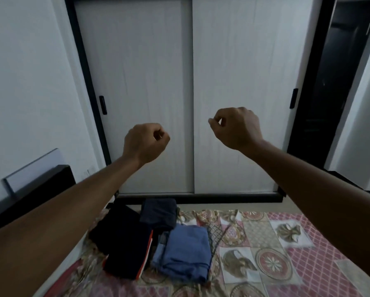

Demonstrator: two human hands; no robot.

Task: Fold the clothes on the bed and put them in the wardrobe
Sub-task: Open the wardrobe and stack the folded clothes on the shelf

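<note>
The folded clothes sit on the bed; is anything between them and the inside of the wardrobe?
Yes. The wardrobe has both white sliding doors closed, meeting at the middle, which shuts the folded clothes out. The left hand and right hand are raised before the doors, holding nothing.

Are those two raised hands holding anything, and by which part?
Nothing. The left hand and right hand are curled and empty; the folded clothes lie on the bed.

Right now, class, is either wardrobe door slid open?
No, the left door and right door both stand closed, edges meeting in the middle.
</note>
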